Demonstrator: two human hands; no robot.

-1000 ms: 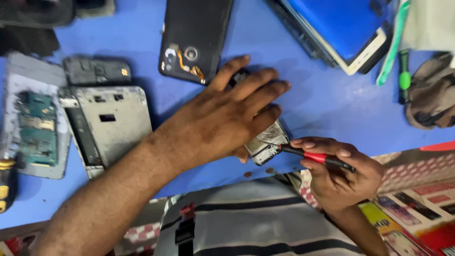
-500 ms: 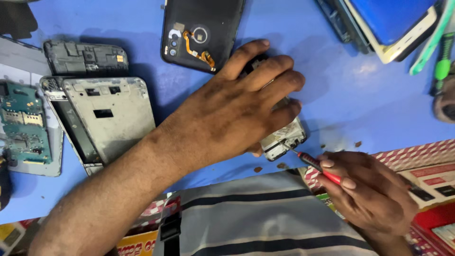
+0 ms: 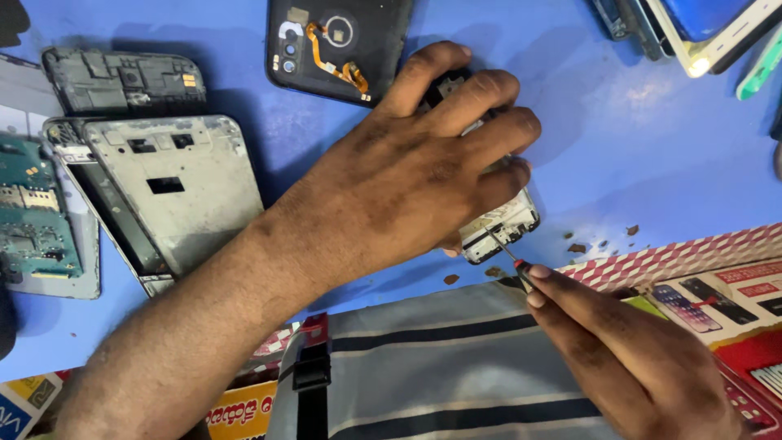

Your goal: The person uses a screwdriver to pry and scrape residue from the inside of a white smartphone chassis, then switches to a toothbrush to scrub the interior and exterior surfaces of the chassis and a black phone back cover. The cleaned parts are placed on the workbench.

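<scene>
Pinching a small screwdriver (image 3: 509, 254), the right hand (image 3: 643, 367) works its tip into the opened phone (image 3: 501, 228) pinned flat on the blue counter (image 3: 652, 155) by the left hand's (image 3: 415, 171) spread fingers; loose screws (image 3: 599, 240) beside it suggest disassembly well underway.

Phone repair bench: dismantled phones (image 3: 167, 191), circuit board (image 3: 32, 212).

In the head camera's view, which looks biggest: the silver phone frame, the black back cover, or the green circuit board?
1. Silver phone frame.
2. Black back cover, partly cut off at the top edge.
3. Green circuit board, cut off at the left edge, so unsure.
</scene>
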